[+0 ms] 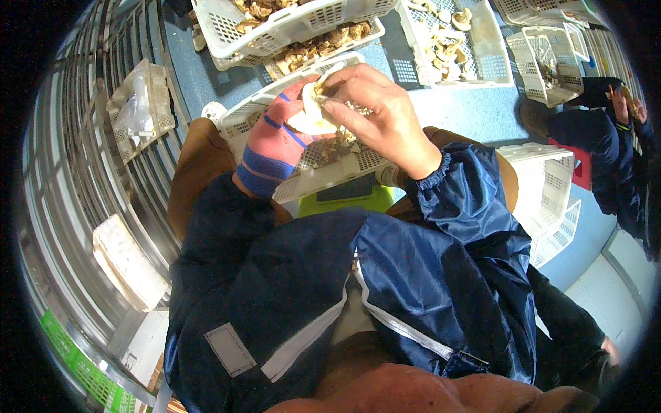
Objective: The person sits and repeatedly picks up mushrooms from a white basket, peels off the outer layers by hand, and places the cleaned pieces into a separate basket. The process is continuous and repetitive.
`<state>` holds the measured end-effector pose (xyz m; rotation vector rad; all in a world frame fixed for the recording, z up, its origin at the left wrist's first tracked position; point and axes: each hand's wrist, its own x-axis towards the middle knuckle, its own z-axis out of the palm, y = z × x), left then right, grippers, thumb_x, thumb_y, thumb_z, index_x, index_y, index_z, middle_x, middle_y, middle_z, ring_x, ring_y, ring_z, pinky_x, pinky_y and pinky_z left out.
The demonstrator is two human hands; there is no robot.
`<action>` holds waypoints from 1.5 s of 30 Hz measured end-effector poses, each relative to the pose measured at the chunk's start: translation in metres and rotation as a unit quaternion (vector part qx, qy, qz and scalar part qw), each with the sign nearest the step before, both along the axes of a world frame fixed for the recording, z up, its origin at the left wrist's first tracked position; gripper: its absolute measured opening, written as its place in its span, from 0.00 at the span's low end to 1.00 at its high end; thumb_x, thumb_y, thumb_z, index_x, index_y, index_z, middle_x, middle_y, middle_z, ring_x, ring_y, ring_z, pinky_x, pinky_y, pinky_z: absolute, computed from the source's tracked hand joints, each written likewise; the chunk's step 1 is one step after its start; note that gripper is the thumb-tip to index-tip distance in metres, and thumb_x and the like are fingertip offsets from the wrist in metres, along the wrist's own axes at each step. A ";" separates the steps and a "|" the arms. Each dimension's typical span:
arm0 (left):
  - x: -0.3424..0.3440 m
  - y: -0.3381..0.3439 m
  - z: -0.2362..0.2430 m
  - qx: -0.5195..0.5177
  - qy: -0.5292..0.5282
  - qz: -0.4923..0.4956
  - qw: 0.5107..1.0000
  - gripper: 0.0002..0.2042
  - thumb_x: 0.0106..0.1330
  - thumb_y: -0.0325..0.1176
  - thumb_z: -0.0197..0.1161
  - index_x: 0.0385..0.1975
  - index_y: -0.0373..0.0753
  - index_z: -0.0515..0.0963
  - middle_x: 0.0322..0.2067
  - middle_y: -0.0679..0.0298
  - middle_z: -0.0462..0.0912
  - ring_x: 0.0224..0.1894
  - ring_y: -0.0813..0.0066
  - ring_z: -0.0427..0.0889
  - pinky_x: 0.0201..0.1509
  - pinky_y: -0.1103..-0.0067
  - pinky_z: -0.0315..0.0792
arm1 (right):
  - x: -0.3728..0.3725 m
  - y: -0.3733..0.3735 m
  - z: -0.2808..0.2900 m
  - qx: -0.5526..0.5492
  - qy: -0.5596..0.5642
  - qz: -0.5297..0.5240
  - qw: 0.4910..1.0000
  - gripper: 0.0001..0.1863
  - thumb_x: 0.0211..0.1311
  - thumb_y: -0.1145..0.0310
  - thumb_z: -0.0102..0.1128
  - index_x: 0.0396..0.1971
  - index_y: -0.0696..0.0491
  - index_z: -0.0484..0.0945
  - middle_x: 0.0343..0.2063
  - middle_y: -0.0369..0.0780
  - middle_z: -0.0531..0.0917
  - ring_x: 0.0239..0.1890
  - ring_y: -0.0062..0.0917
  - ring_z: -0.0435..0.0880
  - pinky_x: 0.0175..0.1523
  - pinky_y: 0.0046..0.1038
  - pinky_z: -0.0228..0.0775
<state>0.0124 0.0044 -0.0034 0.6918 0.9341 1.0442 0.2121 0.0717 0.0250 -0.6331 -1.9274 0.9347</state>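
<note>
My left hand (277,134), in a pink glove with blue stripes, is closed round a pale, cream-coloured mushroom (315,122) with some brown on it. Bare and bent at the fingers, my right hand (375,107) pinches at the mushroom's upper right side. Whatever sits between those fingertips is too small and covered to make out. Both hands are over a white plastic basket (303,186) in front of me, which has small trimmings (337,151) in it.
White crates (241,48) of brown, untrimmed mushrooms stand ahead. A crate (492,65) with pale pieces is to their right. Metal racking (76,172) runs along the left, holding a basket (165,113) and a white block (131,261). Another person (599,138) works at the right.
</note>
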 end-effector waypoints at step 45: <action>-0.002 -0.006 -0.005 -0.081 0.096 0.029 0.992 0.21 0.73 0.40 0.56 0.61 0.36 0.72 0.48 0.61 0.83 0.45 0.71 0.84 0.43 0.74 0.80 | 0.013 0.003 0.004 -0.047 -0.099 0.071 0.991 0.07 0.59 0.73 0.71 0.29 0.59 0.81 0.33 0.42 0.85 0.39 0.34 0.85 0.45 0.31 0.76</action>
